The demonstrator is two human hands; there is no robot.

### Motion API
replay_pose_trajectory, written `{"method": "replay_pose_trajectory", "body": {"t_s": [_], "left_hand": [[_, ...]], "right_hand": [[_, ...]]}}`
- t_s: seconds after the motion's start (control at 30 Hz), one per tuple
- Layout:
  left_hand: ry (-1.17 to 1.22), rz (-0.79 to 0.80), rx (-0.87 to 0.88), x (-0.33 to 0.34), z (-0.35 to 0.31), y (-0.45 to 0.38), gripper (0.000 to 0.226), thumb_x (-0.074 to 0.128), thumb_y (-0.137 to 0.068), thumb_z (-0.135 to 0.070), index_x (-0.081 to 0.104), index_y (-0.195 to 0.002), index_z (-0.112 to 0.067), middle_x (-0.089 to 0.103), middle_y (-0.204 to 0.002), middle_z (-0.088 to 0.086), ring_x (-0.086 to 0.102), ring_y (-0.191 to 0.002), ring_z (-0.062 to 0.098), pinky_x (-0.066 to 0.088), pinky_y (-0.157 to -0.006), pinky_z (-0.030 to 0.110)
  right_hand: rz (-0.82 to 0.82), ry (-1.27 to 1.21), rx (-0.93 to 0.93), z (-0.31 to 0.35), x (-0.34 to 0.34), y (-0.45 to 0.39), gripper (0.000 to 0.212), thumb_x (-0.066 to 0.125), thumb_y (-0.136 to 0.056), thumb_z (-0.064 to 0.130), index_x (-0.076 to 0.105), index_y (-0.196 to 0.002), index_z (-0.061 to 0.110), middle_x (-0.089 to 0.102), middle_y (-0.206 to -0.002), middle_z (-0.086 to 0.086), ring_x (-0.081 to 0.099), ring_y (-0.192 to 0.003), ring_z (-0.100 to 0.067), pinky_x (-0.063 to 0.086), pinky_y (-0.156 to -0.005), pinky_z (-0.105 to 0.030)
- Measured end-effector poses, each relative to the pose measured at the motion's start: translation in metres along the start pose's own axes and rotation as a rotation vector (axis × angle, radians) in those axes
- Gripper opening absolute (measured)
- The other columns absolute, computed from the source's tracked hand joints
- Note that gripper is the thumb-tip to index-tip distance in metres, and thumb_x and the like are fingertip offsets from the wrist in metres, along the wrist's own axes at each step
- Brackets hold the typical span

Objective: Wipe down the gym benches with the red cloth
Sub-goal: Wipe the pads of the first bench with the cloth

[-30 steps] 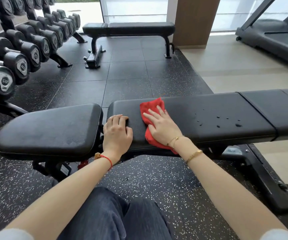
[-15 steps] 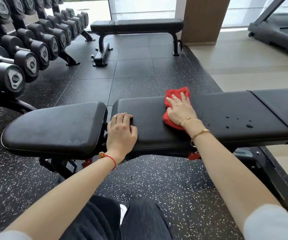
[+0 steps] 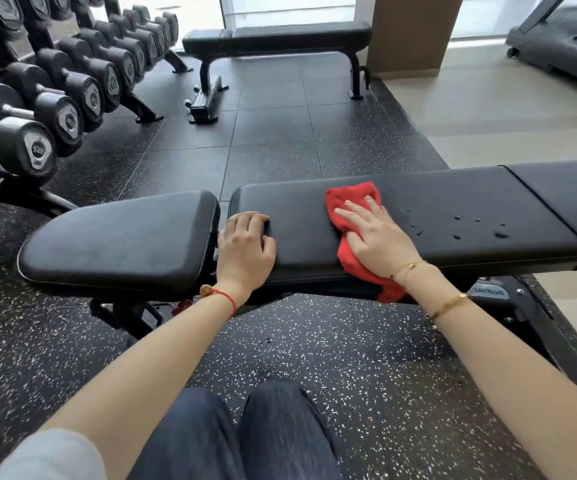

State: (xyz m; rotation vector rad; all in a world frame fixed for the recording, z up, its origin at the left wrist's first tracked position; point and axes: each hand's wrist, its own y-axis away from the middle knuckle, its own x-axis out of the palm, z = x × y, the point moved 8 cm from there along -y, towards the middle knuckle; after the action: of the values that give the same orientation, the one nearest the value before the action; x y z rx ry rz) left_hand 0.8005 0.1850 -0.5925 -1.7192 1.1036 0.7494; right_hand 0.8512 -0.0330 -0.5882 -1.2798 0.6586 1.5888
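A black padded gym bench [image 3: 470, 202] runs across the view, with a separate seat pad [image 3: 120, 244] at its left end. The red cloth [image 3: 349, 206] lies on the long pad and hangs over its near edge. My right hand [image 3: 377, 237] presses flat on the cloth with straight, spread fingers. My left hand [image 3: 245, 251] rests on the left end of the long pad, its fingers curled over the corner by the gap. Water droplets [image 3: 477, 228] sit on the pad to the right of the cloth.
A dumbbell rack [image 3: 55, 95] lines the left side. A second black bench [image 3: 280, 38] stands farther back on the rubber tiles. A wooden pillar [image 3: 412, 32] and a treadmill [image 3: 564, 39] stand at the back right. My knees [image 3: 245, 434] are just below the bench.
My right hand has slid the cloth from the far edge of the pad back toward the near edge, now draping over it. My left hand has stayed in place.
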Motion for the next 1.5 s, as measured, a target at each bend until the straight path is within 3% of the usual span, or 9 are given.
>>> {"method": "replay_pose_trajectory", "body": {"t_s": [0.13,0.3,0.63,0.9,1.2,1.5], "left_hand": [[-0.044,0.019,0.015,0.0,-0.002,0.0,0.037,0.043,-0.089,-0.026,0.056,-0.122,-0.017,0.054,-0.131,0.002,0.041,-0.128,0.024,0.032,-0.108,0.041],[-0.215,0.067,0.007,0.003,-0.002,0.003,0.037,0.041,-0.093,-0.025,0.05,-0.129,-0.02,0.038,-0.148,0.005,0.024,-0.143,0.027,0.01,-0.12,0.056],[-0.059,0.141,0.148,0.018,-0.046,-0.018,0.044,0.042,-0.094,-0.027,0.048,-0.137,-0.019,0.044,-0.143,0.001,0.031,-0.138,0.024,0.017,-0.118,0.048],[-0.048,0.186,0.171,0.041,-0.059,-0.019,0.041,0.041,-0.095,-0.031,0.051,-0.132,-0.018,0.045,-0.142,0.006,0.035,-0.134,0.029,0.019,-0.115,0.055],[0.02,0.223,0.145,0.05,-0.078,-0.024,0.042,0.04,-0.095,-0.03,0.049,-0.134,-0.016,0.043,-0.144,0.007,0.032,-0.136,0.029,0.016,-0.116,0.057],[0.012,0.189,-0.021,0.06,-0.094,-0.019,0.04,0.038,-0.095,-0.027,0.05,-0.13,-0.014,0.041,-0.143,0.01,0.026,-0.14,0.032,0.01,-0.118,0.063]], "right_hand": [[-0.006,0.037,0.176,-0.018,-0.002,-0.023,0.053,0.04,-0.095,0.022,0.035,-0.147,0.026,0.022,-0.159,0.001,0.005,-0.149,-0.029,0.002,-0.122,-0.04],[-0.011,0.089,0.222,-0.016,0.004,-0.028,0.054,0.036,-0.096,0.025,0.03,-0.149,0.026,0.018,-0.161,0.0,0.002,-0.149,-0.028,-0.002,-0.122,-0.041],[-0.004,0.07,0.235,-0.015,0.002,-0.024,0.054,0.035,-0.096,0.024,0.029,-0.149,0.029,0.018,-0.16,0.004,0.002,-0.15,-0.025,-0.003,-0.123,-0.038],[-0.033,0.035,0.235,-0.013,-0.003,-0.023,0.052,0.038,-0.096,0.022,0.035,-0.147,0.029,0.023,-0.159,0.005,0.004,-0.15,-0.023,0.003,-0.123,-0.04],[-0.048,0.042,0.232,-0.013,-0.004,-0.02,0.052,0.038,-0.097,0.023,0.032,-0.148,0.028,0.021,-0.16,0.002,0.004,-0.15,-0.024,0.001,-0.123,-0.039],[-0.043,-0.005,0.205,-0.041,-0.014,-0.008,0.052,0.039,-0.096,0.019,0.035,-0.147,0.026,0.022,-0.159,0.003,0.004,-0.15,-0.024,0.001,-0.123,-0.039]]}}
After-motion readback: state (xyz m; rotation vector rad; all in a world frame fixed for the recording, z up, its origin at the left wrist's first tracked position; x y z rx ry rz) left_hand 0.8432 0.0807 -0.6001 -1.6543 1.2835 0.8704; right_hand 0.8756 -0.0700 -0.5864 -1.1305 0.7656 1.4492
